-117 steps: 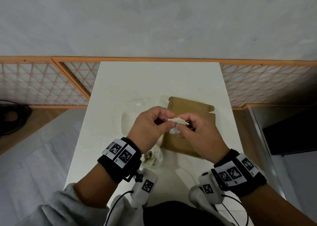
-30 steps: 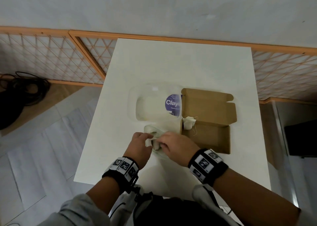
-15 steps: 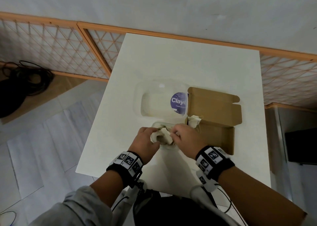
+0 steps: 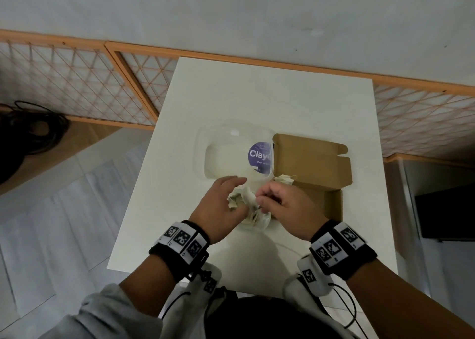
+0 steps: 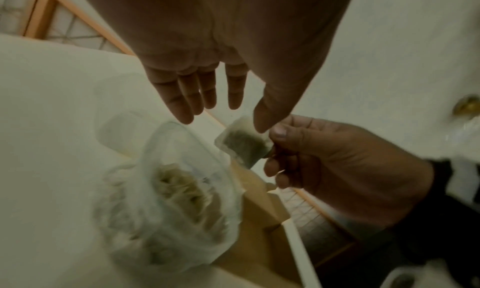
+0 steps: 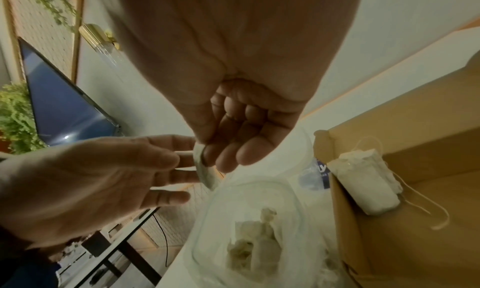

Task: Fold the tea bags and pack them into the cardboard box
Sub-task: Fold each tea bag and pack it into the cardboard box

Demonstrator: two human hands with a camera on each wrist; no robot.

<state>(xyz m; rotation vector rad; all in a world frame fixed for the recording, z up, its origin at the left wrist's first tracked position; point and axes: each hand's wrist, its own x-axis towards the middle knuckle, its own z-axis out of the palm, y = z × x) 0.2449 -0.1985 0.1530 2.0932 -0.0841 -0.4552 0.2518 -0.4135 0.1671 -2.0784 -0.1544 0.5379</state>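
My right hand (image 4: 259,197) pinches a small tea bag (image 4: 248,197) between thumb and fingers, just above a clear plastic tub (image 4: 257,225) of loose tea bags. My left hand (image 4: 237,194) is beside it with straight, spread fingers, its thumb tip at the bag's edge (image 5: 244,142). The right wrist view shows the same pinch on the tea bag (image 6: 205,169). The brown cardboard box (image 4: 316,158) lies open to the right of the tub. One folded tea bag (image 4: 284,178) with its string lies in the box's near left corner (image 6: 369,181).
The tub's clear lid (image 4: 226,153) with a purple label lies behind the hands, touching the box's left side. The white table (image 4: 270,94) ends at a wooden lattice rail (image 4: 102,81) at the back. A dark screen (image 4: 444,210) stands to the right.
The left hand's fingers have straightened and spread away from the tea bag, which the right hand now pinches alone. Both hands sit slightly higher over the tub.
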